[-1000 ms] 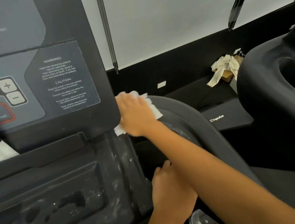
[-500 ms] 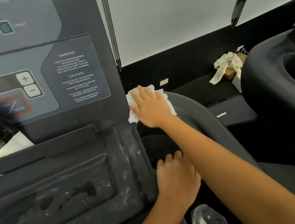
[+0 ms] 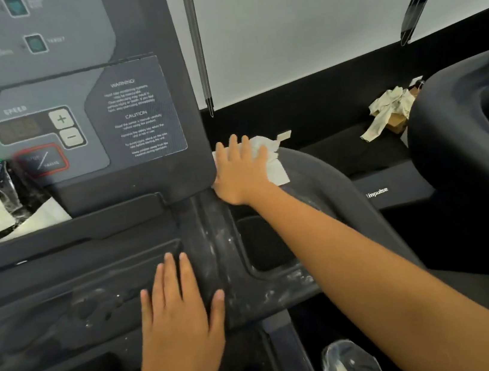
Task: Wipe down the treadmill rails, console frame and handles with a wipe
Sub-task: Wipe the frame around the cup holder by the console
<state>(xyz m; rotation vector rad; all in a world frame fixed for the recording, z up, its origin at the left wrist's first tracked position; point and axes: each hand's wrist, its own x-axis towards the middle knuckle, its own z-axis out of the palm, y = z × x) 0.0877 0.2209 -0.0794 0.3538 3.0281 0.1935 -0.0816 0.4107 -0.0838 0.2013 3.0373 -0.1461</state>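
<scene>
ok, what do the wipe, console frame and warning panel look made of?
Wipe: thin white paper or nonwoven, matte; it creases limply under the right hand.
Console frame: dark moulded plastic, matte, judging by rounded edges and recesses; pale smears show on it.
Warning panel: probably printed film overlay, faint sheen, fine weave-like pattern.

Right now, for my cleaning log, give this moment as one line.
phase: wipe-down | right hand: pressed flat on white paper wipe on grey curved handle | left hand: flat on dusty black console frame
</scene>
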